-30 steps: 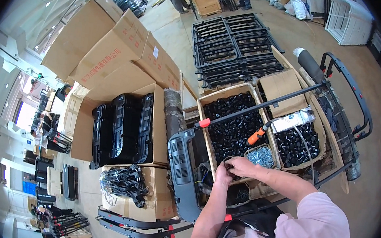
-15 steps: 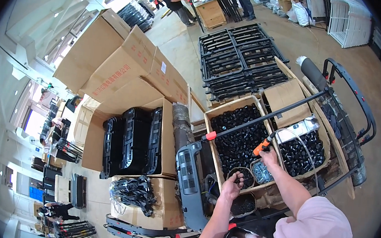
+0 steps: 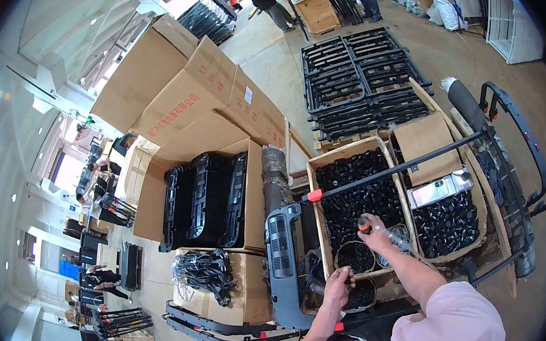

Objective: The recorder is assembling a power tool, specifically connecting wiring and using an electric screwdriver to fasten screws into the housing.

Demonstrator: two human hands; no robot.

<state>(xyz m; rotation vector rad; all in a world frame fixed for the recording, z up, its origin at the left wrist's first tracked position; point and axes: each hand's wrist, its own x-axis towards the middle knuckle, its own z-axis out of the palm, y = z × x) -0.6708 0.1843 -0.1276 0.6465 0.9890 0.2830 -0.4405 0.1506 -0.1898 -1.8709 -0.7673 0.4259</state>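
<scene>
My right hand [image 3: 377, 234] is wrapped round an orange power screwdriver [image 3: 364, 226], seen nearly end-on above the near part of a wooden bin [image 3: 312, 173] full of small black plastic parts [image 3: 355, 175]. Close by on the left, my left hand [image 3: 339, 286] has its fingers pinched together; what they hold, if anything, is too small to make out. It hovers at the near edge of a round tub of small black pieces [image 3: 355, 257]. Another tub of dark pieces [image 3: 361, 296] sits just right of that hand. Silver screws [image 3: 398, 234] show partly behind my right forearm.
A black metal bar [image 3: 405, 167] with a red end [image 3: 314, 195] crosses over the bins. A silver box [image 3: 441, 188] lies on more black parts at right. A grey plastic panel [image 3: 282, 263] stands left, beside a large carton [image 3: 145, 204] of black mouldings. Black frames [image 3: 360, 80] are stacked beyond.
My right hand has brought the screwdriver left and turned it. My left hand has drawn back out of the tub of black pieces, its fingers now pinched. The whole view has shifted slightly.
</scene>
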